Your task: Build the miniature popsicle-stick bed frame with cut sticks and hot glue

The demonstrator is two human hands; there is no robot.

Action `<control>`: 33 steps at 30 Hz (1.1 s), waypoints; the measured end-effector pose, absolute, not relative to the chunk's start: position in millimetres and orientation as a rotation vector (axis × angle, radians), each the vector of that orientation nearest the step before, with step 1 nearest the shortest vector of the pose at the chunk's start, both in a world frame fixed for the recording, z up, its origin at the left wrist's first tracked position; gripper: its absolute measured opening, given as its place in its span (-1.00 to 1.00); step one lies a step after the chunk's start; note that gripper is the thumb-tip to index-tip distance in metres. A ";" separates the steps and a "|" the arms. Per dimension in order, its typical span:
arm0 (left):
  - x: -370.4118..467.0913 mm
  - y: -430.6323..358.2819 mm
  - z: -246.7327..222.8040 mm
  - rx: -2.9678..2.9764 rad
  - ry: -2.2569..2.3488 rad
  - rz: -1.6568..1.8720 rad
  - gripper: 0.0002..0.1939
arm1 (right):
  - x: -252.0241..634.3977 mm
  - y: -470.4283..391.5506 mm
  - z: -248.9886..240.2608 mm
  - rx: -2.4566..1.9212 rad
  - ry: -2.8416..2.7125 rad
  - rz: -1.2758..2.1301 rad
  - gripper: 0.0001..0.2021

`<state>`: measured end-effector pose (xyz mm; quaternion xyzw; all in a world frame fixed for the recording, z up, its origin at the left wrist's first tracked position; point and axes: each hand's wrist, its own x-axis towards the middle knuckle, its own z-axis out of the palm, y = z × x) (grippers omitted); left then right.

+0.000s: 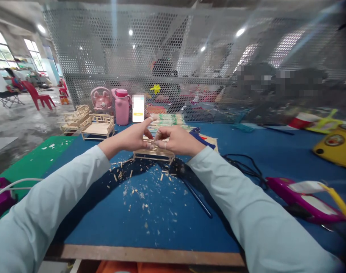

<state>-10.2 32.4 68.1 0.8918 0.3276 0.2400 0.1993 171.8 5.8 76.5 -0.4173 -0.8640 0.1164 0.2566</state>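
A small bench-like model of thin wooden sticks (154,154) stands on the blue table, partly hidden behind my hands. My left hand (134,136) is at its left side, forefinger stretched out and apart from the thumb, which lies against the model's top. My right hand (175,140) has its thumb and fingers pinched together over the model, close to my left thumb. Whatever is in that pinch is too small to make out. Behind the hands lie bundles of wooden sticks with green marks (171,120). Blue-handled pliers or a similar tool (202,139) rest beyond my right wrist.
Wood scraps (120,174) litter the blue tabletop (161,231). A dark blue rod (198,199) lies right of centre. Two similar models, including a finished-looking bench (97,127), a pink flask (122,108) and a phone (138,109) stand behind. Right are a black cable and a purple power strip (306,201).
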 end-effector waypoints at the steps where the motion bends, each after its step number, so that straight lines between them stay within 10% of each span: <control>1: -9.2 31.6 66.6 2.501 0.927 0.674 -0.04 | 171.7 6.2 75.8 -1.127 -2.335 0.310 -0.96; 33: 3.5 27.9 53.3 2.457 0.936 0.789 -0.24 | 171.4 8.7 56.2 -1.002 -2.161 0.474 -0.82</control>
